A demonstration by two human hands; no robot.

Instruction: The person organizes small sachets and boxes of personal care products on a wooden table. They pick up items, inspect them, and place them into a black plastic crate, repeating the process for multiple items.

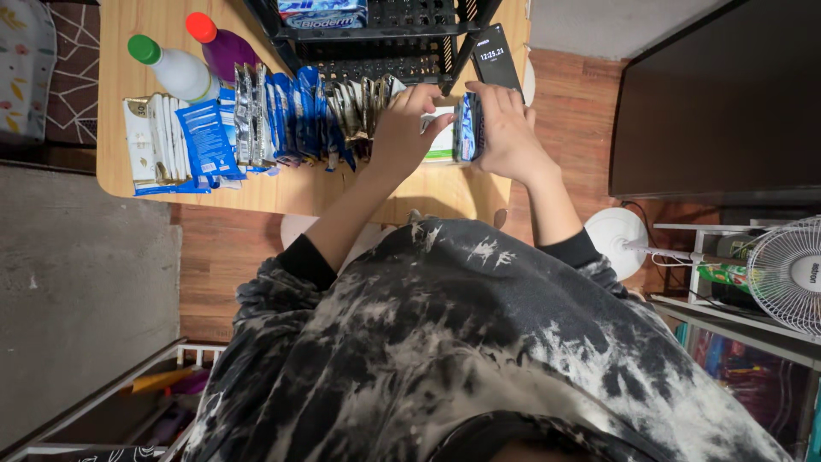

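Note:
A row of upright sachets and packets point(282, 120), white, blue, silver and dark, stands along a wooden table point(282, 192). My left hand point(402, 128) rests its fingers on the dark packets at the right end of the row. My right hand point(505, 128) grips a small blue and silver packet point(467, 127) held upright just right of the row. Between the hands a white and green box point(442, 141) shows partly.
A green-capped white bottle point(175, 70) and a red-capped purple bottle point(221, 47) stand behind the row. A black wire rack point(402, 38) holds boxes, with a phone point(498, 58) leaning beside it. A white fan point(785, 274) and shelves stand at right.

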